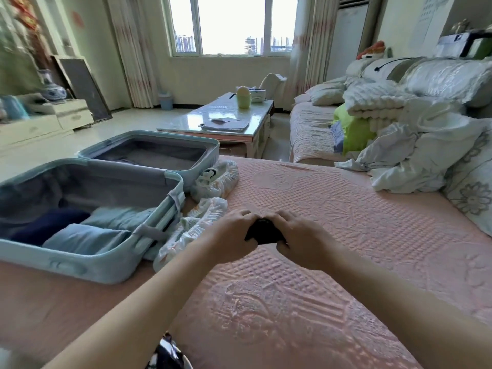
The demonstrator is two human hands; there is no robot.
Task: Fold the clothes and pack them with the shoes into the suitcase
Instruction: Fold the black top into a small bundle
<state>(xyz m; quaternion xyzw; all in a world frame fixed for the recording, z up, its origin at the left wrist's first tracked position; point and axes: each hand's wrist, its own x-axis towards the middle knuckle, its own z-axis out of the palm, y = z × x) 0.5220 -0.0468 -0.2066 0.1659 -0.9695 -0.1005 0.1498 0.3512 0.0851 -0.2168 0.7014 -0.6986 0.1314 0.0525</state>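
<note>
I note pink quilted cover spanning foreground. Open suitcase lies at cover's left edge. Its near half holds folded clothes, navy and pale blue pieces side by side. Wrapped shoes in white covers lie on pink cover, just beside suitcase's right wall. Both forearms reach forward and converge mid-cover. Left hand and right hand meet knuckles-up, fingers curled narrow round small black item held between them, low over cover. I cannot tell what item is.
</note>
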